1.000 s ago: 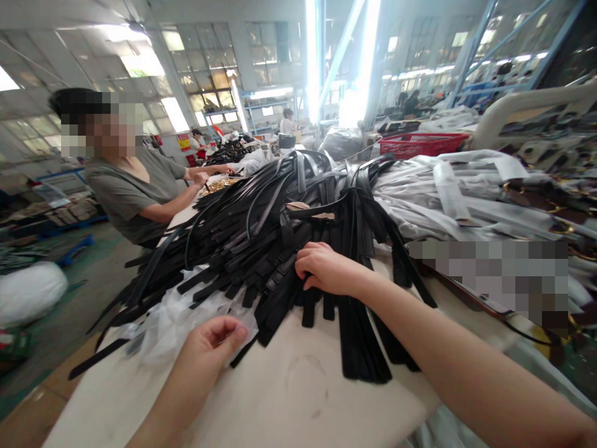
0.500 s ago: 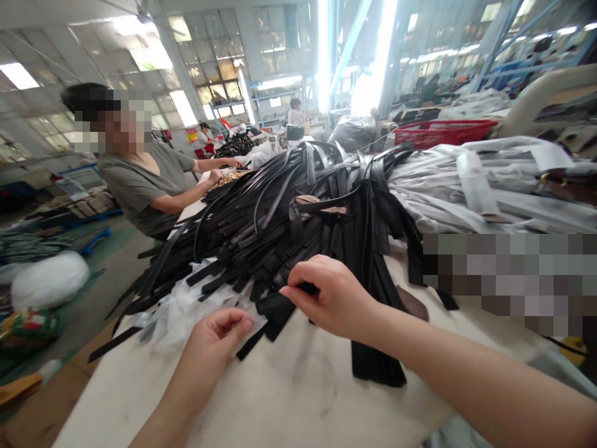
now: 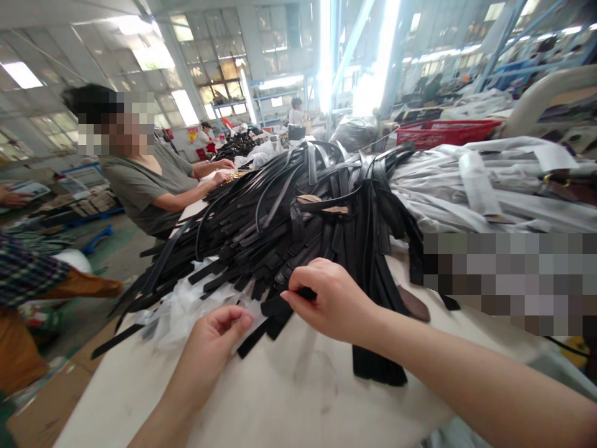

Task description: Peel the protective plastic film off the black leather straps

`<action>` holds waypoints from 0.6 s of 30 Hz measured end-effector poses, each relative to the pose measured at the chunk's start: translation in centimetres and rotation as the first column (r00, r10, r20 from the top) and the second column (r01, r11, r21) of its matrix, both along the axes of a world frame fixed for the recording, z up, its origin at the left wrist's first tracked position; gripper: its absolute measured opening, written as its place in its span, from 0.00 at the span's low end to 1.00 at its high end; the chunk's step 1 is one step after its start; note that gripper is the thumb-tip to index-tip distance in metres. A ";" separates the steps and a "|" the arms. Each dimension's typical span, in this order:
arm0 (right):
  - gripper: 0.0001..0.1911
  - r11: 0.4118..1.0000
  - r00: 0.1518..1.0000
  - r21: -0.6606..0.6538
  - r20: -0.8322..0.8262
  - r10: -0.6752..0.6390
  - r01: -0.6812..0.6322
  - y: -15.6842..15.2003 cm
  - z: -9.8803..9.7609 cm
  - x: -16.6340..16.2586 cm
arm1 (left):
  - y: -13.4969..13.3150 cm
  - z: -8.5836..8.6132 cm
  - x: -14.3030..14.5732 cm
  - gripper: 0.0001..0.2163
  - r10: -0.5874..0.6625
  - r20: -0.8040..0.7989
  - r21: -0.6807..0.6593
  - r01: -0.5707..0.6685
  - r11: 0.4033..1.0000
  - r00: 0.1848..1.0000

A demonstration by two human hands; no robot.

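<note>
A big heap of black straps (image 3: 289,218) lies across the pale table (image 3: 261,398), their ends fanned toward me. My right hand (image 3: 333,298) is closed in a pinch on the end of one black strap at the near edge of the heap. My left hand (image 3: 212,348) rests lower left with its fingers curled, thumb against forefinger, beside crumpled clear plastic (image 3: 186,308); what it grips, if anything, I cannot make out.
A pile of grey straps (image 3: 485,186) lies right of the black heap, a red basket (image 3: 443,130) behind it. A seated person in a grey shirt (image 3: 140,180) works at the table's far left. Another person's plaid sleeve (image 3: 28,270) shows at the left edge.
My right hand came off the heap toward me and pinched a strap end. A person in a plaid sleeve entered at the left edge. My left hand barely moved.
</note>
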State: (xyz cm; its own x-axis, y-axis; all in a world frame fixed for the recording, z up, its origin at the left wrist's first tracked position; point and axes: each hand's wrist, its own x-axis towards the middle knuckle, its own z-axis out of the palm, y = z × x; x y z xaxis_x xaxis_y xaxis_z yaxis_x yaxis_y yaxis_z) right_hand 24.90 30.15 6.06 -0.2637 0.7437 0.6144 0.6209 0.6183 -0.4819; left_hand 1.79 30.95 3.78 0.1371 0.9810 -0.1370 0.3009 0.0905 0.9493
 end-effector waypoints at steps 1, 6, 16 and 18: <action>0.08 1.000 1.000 -0.001 0.008 0.000 0.000 0.0 0.0 0.0 | 0.0 0.0 0.0 0.15 -0.005 -0.001 0.000 0.005 1.000 1.000; 0.08 0.998 0.995 0.026 0.083 0.058 -0.060 0.3 -0.5 -0.1 | -0.3 0.4 0.3 0.12 -0.068 -0.080 0.036 0.071 0.997 0.994; 0.10 0.962 0.914 -0.038 0.304 0.268 -0.269 1.2 -0.7 0.3 | -1.9 1.9 0.4 0.10 -0.143 -0.509 0.358 0.359 0.862 0.849; 0.10 0.971 0.898 -0.066 0.370 0.237 -0.229 2.0 -0.2 1.6 | -1.9 2.5 -1.3 0.10 -0.068 -0.563 0.435 0.365 0.823 0.824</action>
